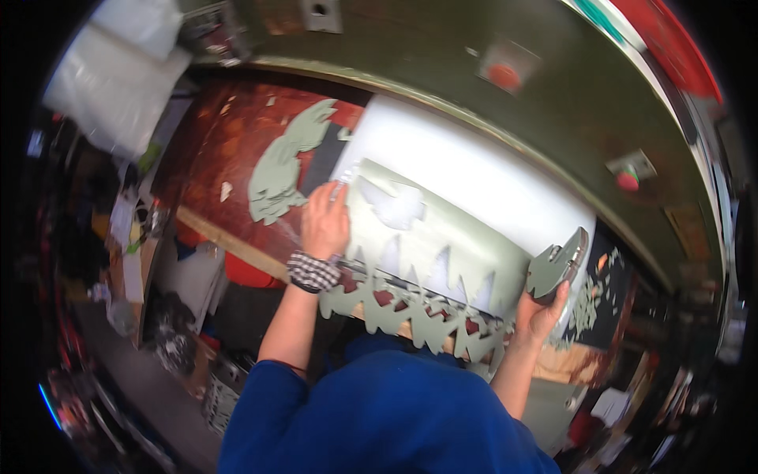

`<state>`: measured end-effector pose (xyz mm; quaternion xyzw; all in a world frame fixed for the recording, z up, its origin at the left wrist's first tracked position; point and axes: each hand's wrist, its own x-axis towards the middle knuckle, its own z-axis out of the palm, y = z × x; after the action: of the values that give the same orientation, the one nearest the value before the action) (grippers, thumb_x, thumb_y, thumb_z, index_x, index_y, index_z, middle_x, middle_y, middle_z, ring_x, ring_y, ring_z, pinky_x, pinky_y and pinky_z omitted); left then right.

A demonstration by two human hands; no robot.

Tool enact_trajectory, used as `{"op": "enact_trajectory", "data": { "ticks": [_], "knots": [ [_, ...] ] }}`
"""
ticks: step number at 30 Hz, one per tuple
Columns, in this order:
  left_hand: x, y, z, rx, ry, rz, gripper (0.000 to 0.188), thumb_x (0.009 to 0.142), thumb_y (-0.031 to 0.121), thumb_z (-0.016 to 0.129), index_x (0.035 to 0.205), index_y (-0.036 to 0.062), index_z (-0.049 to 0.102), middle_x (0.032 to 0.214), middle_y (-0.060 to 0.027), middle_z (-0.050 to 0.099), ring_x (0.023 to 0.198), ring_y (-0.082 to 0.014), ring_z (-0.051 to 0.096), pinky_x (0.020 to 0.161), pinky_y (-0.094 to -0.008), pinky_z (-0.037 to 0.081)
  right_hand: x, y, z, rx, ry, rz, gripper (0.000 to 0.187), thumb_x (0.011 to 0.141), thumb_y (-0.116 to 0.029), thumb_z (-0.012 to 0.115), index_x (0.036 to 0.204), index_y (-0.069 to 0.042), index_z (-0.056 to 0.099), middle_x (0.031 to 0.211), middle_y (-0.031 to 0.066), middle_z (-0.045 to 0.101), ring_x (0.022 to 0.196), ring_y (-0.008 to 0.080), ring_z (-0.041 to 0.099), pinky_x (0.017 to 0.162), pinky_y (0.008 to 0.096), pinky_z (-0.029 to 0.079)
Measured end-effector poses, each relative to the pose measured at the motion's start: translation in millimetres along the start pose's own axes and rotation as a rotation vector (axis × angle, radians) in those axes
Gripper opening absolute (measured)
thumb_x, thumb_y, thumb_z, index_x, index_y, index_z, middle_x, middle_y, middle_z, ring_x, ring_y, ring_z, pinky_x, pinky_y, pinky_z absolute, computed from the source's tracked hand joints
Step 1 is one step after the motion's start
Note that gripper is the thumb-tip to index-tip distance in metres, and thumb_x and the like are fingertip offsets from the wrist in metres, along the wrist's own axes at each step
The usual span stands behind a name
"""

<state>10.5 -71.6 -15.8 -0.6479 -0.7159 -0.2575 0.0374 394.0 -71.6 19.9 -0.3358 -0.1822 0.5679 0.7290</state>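
Observation:
A grey-green sheet (450,229) with leaf-shaped and pointed cut-outs lies across a white board (466,162). Its jagged, holed front strip (430,324) hangs over the near edge, towards my body. My left hand (326,221) is at the sheet's left edge, fingers drawn together; a small pale, shiny thing shows by the fingertips, too blurred to name. At the sheet's right end, my right hand (545,308) grips a cutting die (557,265), a flat grey-green block with a curved metal rim, held up at a tilt.
Cut grey-green pieces (276,174) lie heaped on the red-brown table (209,158) at left. Small scraps (586,308) cover a dark mat at right. A dark green machine beam (395,51) with red buttons (504,75) spans the far side. Plastic bags (110,87) hang at far left.

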Motion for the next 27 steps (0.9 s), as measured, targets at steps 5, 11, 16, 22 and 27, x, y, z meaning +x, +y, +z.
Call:
{"op": "enact_trajectory", "data": {
  "ticks": [5,11,16,22,27],
  "knots": [
    [23,56,-14,0.34,-0.041,0.039,0.044,0.08,0.009,0.061,0.123,0.004,0.055,0.125,-0.0161,0.051,0.118,-0.0317,0.046,0.099,-0.0481,0.036,-34,-14,-11,0.182,0.061,0.091,0.048,0.096,-0.028,0.053,0.137,-0.006,0.041,0.135,0.0084,0.05,0.123,0.0236,0.047,0.106,0.0411,0.036],
    [-16,224,-5,-0.575,-0.316,0.398,0.024,0.075,0.023,0.072,0.086,0.0064,0.059,0.076,-0.0092,0.06,0.063,-0.0278,0.058,0.057,-0.0367,0.048,-51,-7,-1,0.245,0.02,0.37,0.042,0.094,-0.027,0.055,0.129,-0.005,0.048,0.126,0.0063,0.056,0.117,0.0209,0.051,0.104,0.0396,0.037],
    [-11,221,13,-0.618,-0.364,0.559,0.016,0.082,0.02,0.063,0.075,0.0078,0.056,0.067,-0.0075,0.056,0.056,-0.0281,0.057,0.049,-0.0352,0.047,-46,-23,1,0.403,0.05,0.464,0.045,0.092,-0.03,0.057,0.129,-0.007,0.048,0.127,0.0084,0.055,0.12,0.0248,0.05,0.105,0.044,0.036],
    [32,69,7,-0.673,-0.149,-0.639,0.037,0.101,0.025,0.04,0.083,-0.0008,0.058,0.061,-0.0088,0.063,0.049,-0.0141,0.058,0.046,-0.0288,0.047,-23,-36,-1,-0.02,0.227,0.012,0.05,0.09,-0.02,0.06,0.134,-0.005,0.041,0.125,0.0131,0.053,0.118,0.0281,0.05,0.105,0.0429,0.038],
    [24,36,15,-0.632,-0.173,-0.508,0.039,0.102,0.026,0.039,0.082,-0.0029,0.055,0.059,-0.0083,0.062,0.049,-0.0139,0.058,0.047,-0.0268,0.046,12,-4,17,-0.884,-0.237,-0.249,0.085,0.063,-0.008,0.082,0.135,-0.003,0.037,0.129,0.0137,0.05,0.12,0.0276,0.049,0.102,0.0397,0.04]
  ]
}}
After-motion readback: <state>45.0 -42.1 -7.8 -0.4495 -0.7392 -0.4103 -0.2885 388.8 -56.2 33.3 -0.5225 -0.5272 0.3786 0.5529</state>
